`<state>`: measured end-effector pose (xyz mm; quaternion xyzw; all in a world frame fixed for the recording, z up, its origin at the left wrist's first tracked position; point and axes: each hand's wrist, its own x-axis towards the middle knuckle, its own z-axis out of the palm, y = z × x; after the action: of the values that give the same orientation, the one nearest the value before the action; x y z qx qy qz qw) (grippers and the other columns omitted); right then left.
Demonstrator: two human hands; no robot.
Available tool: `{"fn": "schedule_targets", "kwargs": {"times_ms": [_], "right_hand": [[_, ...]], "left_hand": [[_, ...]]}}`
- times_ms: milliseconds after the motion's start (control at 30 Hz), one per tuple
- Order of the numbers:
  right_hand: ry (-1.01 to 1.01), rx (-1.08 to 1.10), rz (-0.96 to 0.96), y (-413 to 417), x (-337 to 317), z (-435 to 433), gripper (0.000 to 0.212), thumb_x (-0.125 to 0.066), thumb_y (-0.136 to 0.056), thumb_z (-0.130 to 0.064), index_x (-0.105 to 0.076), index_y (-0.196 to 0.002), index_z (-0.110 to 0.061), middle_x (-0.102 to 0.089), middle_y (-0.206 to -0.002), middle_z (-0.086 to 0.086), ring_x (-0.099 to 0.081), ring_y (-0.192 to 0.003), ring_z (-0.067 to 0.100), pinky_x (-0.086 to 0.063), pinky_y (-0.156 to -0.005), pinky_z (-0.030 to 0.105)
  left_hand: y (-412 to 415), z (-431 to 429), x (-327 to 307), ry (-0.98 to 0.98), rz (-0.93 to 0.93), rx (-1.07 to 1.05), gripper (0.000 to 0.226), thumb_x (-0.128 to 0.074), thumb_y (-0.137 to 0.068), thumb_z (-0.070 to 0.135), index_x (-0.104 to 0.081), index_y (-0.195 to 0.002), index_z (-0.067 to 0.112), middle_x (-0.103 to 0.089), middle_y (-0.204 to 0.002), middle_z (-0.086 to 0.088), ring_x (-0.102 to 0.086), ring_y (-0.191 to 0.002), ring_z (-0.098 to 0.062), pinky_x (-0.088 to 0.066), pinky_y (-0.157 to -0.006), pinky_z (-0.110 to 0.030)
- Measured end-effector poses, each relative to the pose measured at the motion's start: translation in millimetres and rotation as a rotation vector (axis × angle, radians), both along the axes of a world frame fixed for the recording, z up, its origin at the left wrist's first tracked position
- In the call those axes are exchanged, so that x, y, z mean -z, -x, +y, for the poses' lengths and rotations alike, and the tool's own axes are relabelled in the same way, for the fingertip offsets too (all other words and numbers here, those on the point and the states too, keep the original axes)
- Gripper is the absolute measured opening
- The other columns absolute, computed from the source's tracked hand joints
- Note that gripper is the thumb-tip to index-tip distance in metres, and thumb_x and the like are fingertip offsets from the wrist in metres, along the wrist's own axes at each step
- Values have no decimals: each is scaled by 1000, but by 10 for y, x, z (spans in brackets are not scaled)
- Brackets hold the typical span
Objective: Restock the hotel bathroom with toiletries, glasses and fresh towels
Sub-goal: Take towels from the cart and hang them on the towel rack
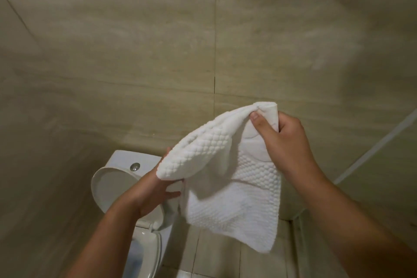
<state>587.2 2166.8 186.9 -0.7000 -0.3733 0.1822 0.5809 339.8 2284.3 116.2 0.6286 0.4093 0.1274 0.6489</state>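
A white towel (237, 189) with a bumpy woven pattern hangs in the air in front of the beige tiled wall. My right hand (284, 142) pinches its top corner, thumb on the front. My left hand (155, 189) holds the lower left fold from underneath, fingers partly hidden behind the cloth. The towel drapes down between both hands, its bottom corner reaching toward the floor.
A white toilet (126, 178) stands below left, its lid raised against the cistern with a chrome flush button (135, 166). Beige wall tiles (158, 52) fill the view ahead. A glass panel edge (372, 149) runs diagonally on the right. Light floor tiles (214, 262) lie below.
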Motion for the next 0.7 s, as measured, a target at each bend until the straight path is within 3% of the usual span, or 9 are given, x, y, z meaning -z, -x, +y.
{"fn": "schedule_targets", "kwargs": {"times_ms": [67, 100, 167, 200, 267, 333, 433, 600, 700], "right_hand": [[4, 33, 68, 23, -55, 43, 30, -69, -97, -40, -76, -84, -14, -77, -79, -1, -69, -65, 6, -51, -55, 21], [12, 45, 92, 37, -72, 67, 30, -69, -97, -40, -76, -84, -15, -77, -79, -2, -70, -64, 5, -51, -55, 20], [25, 72, 114, 71, -98, 120, 31, -69, -98, -41, -76, -83, -14, -78, -80, -1, -70, -64, 6, -52, -55, 22], [31, 86, 113, 88, -111, 143, 32, -68, -98, -41, -75, -83, -13, -78, -80, 0, -70, -65, 8, -52, -56, 23], [37, 108, 110, 105, -137, 175, 32, -68, -98, -42, -76, -84, -14, -78, -80, -1, -72, -67, 9, -53, -57, 24], [31, 120, 102, 103, -167, 182, 31, -67, -98, -42, -76, -84, -16, -78, -79, -4, -73, -68, 9, -53, -56, 22], [26, 112, 63, 67, -235, 174, 29, -66, -99, -41, -77, -87, -18, -79, -82, -6, -75, -76, 11, -57, -66, 29], [12, 57, -52, -81, -417, 96, 22, -66, -99, -39, -78, -92, -22, -80, -88, -9, -76, -83, 10, -59, -72, 30], [8, 52, -179, -219, -531, 23, 11, -70, -96, -36, -77, -90, -30, -79, -86, -16, -73, -78, 0, -56, -67, 20]], "left_hand": [[50, 35, -53, -52, -88, 16, 35, -52, -109, 18, -54, -144, 25, -67, -133, 22, -66, -102, 9, -52, -88, -10], [50, 67, -79, -37, -148, 54, 36, -49, -108, 40, -60, -140, 28, -69, -129, 23, -64, -114, 4, -50, -103, -20], [37, 171, -143, 111, -241, -13, 74, -32, -91, 81, -75, -124, 31, -73, -130, 7, -59, -131, -14, -32, -123, -42], [45, 222, -157, 147, -305, -13, 85, -28, -83, 88, -77, -122, 30, -73, -130, 3, -59, -132, -19, -30, -122, -44], [-1, 324, -183, 1, -300, 41, 87, -36, -78, 93, -66, -134, 35, -67, -139, 6, -57, -136, -17, -36, -115, -43], [-86, 364, -283, -210, -203, 95, 55, -53, -88, 80, -59, -135, 51, -65, -136, 22, -60, -129, -4, -47, -102, -31], [-278, 469, -392, -360, -190, 20, 46, -73, -92, 50, -58, -135, 44, -71, -119, 19, -68, -106, 4, -53, -81, -12], [-497, 680, -670, -553, -188, -5, 19, -76, -94, 26, -72, -112, 31, -75, -99, 22, -69, -87, 3, -50, -72, -9], [-583, 873, -850, -624, -213, 17, 25, -81, -90, 18, -74, -110, 30, -75, -98, 23, -69, -85, 5, -49, -72, -8]]}}
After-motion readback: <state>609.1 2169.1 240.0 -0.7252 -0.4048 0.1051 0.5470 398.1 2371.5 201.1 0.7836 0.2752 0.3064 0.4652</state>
